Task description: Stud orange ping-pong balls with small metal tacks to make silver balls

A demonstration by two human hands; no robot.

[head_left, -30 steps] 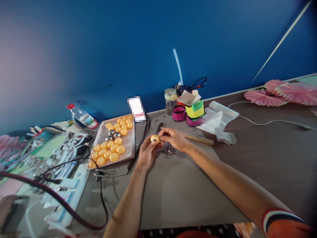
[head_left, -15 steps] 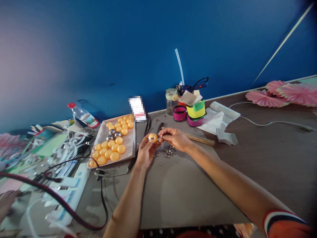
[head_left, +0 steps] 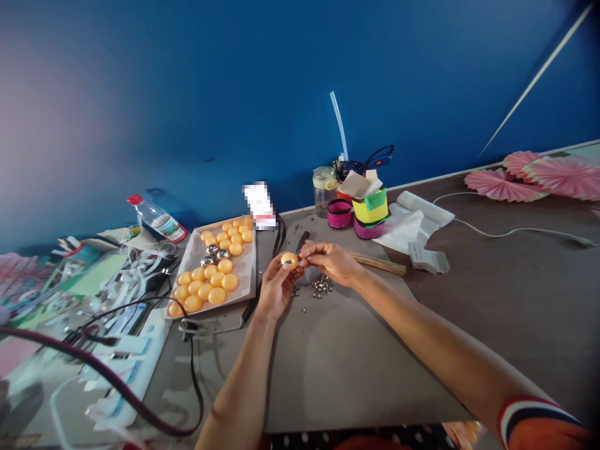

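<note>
Initially, at far left, a red-capped bottle (head_left: 162,222) is tilted just beside a shallow white tray (head_left: 244,272), which carries orange pieces (head_left: 216,295) and several silver pieces (head_left: 208,260). The left hand (head_left: 275,286) retains one orange workpiece (head_left: 289,260), silvery on its near face, between thumb and fingers, right of the tray and above the grey mat (head_left: 337,369). Adjacent, small metal parts (head_left: 322,286) lie piled below the right hand (head_left: 335,259), whose fingertips are pinched narrow beside the workpiece, contents indeterminable; a wooden stick (head_left: 382,262) lies beyond the wrist.
</note>
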